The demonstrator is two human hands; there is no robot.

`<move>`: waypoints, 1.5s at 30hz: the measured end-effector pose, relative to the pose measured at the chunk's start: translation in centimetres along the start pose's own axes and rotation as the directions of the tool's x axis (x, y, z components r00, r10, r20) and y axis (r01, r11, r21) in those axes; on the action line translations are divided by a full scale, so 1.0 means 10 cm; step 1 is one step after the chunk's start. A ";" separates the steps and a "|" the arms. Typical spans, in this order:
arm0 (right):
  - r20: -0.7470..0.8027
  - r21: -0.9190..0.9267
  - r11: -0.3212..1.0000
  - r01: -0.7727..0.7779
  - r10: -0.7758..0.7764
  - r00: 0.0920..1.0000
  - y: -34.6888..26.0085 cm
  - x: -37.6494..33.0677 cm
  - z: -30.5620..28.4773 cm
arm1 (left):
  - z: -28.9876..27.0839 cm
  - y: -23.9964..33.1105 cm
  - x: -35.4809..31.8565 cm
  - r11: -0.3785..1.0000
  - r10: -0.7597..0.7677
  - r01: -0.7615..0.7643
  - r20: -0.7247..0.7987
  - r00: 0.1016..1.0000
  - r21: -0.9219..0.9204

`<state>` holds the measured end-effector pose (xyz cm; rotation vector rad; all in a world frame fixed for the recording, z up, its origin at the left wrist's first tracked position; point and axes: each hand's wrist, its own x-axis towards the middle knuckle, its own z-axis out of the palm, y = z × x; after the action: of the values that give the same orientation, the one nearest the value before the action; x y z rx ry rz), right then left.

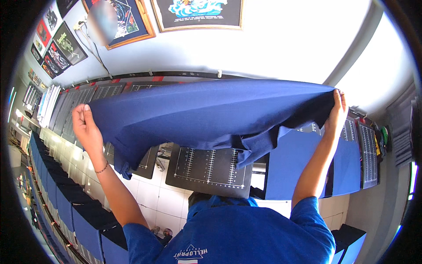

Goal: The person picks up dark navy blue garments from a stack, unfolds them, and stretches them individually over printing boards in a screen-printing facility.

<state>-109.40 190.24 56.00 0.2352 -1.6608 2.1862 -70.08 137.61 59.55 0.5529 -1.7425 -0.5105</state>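
A wide piece of navy blue fabric (198, 110) is stretched in the air between my two hands. My left hand (85, 125) pinches its upper left corner between thumb and fingers. At the far right, my right hand (337, 110) is closed on the opposite upper corner. The lower edge hangs loose in uneven folds. Below the fabric, directly in front of me, lies a black printing board (209, 171) with white ruler markings; the cloth hides its far part.
Right of it, a board covered in blue fabric (285, 171) and a bare black board (368, 154) continue the row. More fabric-covered boards (83, 224) line the lower left. A white wall (290, 35) with framed pictures (198, 15) rises behind. White tiles (149, 193) cover the floor.
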 end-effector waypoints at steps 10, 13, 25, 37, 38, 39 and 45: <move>0.074 -0.382 0.923 0.046 -0.019 0.997 -0.41 0.55 -0.14 | -0.04 0.24 0.84 0.990 -0.057 0.036 0.153 0.987 0.139; 0.094 -0.462 0.864 0.200 -0.176 0.980 -0.97 0.43 -0.14 | 0.38 0.07 1.11 0.987 0.040 -0.005 0.214 0.976 -0.160; 0.421 -0.702 0.277 0.657 -0.582 0.695 -3.32 -1.87 -0.78 | 2.68 0.32 1.00 0.880 0.351 -0.102 0.490 0.798 -0.464; 0.931 -0.363 0.861 0.356 0.354 0.093 -0.90 -4.33 1.60 | 3.13 -1.26 -0.67 0.848 -0.106 0.437 0.712 0.695 -0.299; 0.923 -0.384 0.864 0.327 0.346 0.168 -0.63 -4.53 1.74 | 2.94 -1.51 -0.95 0.882 -0.071 0.366 0.685 0.726 -0.297; 0.916 -0.400 0.864 0.305 0.365 0.167 -0.40 -4.68 1.83 | 2.71 -1.74 -1.22 0.870 -0.127 0.429 0.730 0.671 -0.244; 0.673 -0.706 0.701 0.101 0.618 0.406 0.81 -4.23 1.34 | 0.82 -1.95 -2.47 0.898 -0.308 0.439 0.742 0.596 0.021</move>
<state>-75.28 167.21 37.49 1.1431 -3.1807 1.4389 -70.99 137.63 27.01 0.6514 -2.3198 -1.3236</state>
